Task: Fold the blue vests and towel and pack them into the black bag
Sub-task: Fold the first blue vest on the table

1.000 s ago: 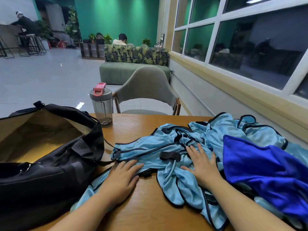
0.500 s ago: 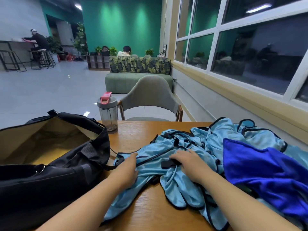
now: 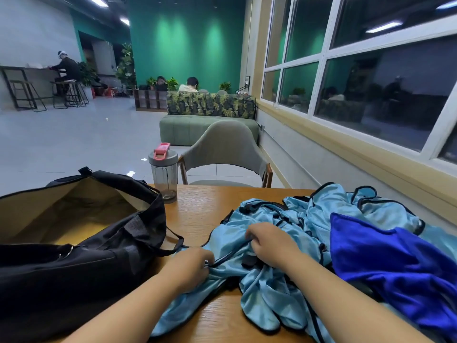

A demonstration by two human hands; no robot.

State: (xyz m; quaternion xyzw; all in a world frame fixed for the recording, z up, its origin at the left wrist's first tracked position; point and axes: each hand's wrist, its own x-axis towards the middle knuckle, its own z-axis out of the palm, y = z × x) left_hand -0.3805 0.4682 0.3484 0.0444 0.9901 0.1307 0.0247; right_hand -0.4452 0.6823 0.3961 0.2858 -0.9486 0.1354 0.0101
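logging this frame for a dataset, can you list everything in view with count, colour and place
vests: a crumpled heap, count unclear, light blue with black trim, middle to right of the table
towel: 1, deep blue, on top of the heap at the right
bag: 1, black with tan lining, open, left of the table
bottle: 1, clear grey with a pink lid clip, upright behind the bag
table: 1, wooden, under it all
chair: 1, grey-green, across the table
sofa: 1, green, further back
left hand: 1, gripping vest fabric beside the bag
right hand: 1, gripping vest fabric at the centre
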